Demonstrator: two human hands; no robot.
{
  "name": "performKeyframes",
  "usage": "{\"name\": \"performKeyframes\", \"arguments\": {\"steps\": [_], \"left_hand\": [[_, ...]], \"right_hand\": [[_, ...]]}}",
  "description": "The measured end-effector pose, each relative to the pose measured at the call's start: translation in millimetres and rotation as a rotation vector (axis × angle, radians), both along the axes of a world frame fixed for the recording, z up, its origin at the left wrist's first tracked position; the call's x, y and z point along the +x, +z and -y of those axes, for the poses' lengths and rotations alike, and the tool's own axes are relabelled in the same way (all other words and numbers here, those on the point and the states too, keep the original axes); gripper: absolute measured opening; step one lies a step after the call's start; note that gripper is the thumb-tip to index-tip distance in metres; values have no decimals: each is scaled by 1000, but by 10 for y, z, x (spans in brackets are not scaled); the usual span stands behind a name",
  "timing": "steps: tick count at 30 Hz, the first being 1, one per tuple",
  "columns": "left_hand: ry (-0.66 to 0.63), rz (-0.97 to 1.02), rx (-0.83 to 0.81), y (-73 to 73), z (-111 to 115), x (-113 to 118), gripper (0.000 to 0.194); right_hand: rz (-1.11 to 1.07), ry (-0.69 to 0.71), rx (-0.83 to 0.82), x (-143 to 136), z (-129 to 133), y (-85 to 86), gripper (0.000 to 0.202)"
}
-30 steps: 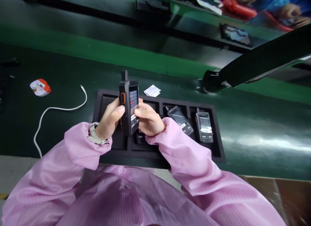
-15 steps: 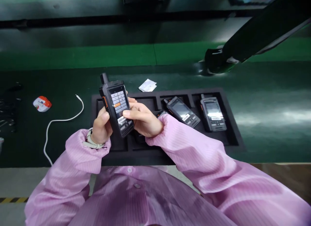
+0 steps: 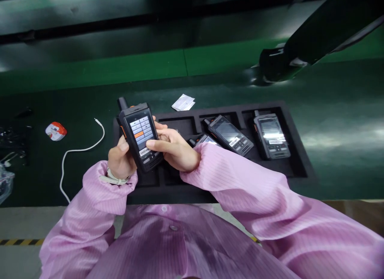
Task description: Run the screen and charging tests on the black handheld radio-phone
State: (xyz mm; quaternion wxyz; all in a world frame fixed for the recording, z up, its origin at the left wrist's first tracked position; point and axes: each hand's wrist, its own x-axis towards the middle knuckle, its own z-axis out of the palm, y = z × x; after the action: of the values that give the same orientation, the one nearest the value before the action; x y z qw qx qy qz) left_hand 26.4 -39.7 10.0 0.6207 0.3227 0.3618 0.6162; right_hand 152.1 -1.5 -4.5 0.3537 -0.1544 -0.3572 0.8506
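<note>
A black handheld two-way radio (image 3: 139, 131) with a stubby antenna is tilted up above the left part of a black compartment tray (image 3: 222, 109). Its lit touchscreen shows a grid of keys, one of them orange. My left hand (image 3: 121, 161) grips the radio's left side, thumb along its edge. From the right, my right hand (image 3: 180, 151) supports it, with the thumb on the lower screen and the other fingers partly hidden behind. In the tray lie a slanted radio (image 3: 229, 135), an upright radio (image 3: 272, 135) at right, and another radio (image 3: 207, 139) partly covered by my sleeve.
A white cable (image 3: 81, 150) curls over the green bench at left, near a red and white object (image 3: 56, 131). Folded white paper (image 3: 183, 102) lies behind the tray. A black arm (image 3: 288, 63) reaches in from the upper right. Dark clutter (image 3: 13, 145) sits far left.
The view has shifted and tilted slightly. The held radio sits a little further left and lower in view, still in both hands. My right thumb stays on the lower screen.
</note>
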Motion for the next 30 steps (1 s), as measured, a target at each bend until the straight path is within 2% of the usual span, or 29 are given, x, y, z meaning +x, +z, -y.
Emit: {"name": "performKeyframes", "arguments": {"steps": [2,8,17,22,30], "left_hand": [[17,-3,-12,7,-2,-2,49],[1,-55,-35,9,-7,-18,69],[-36,-50,-4,-17,-7,-37,71],[-9,-27,-23,-15,7,-25,60],[-2,-47,-46,47,5,28,62]], "right_hand": [[6,2,-9,-1,4,-6,28],[-16,10,-30,12,-1,-9,24],[6,31,-53,24,18,37,33],[18,-38,-32,9,20,50,31],[9,64,-109,27,-32,-26,35]]}}
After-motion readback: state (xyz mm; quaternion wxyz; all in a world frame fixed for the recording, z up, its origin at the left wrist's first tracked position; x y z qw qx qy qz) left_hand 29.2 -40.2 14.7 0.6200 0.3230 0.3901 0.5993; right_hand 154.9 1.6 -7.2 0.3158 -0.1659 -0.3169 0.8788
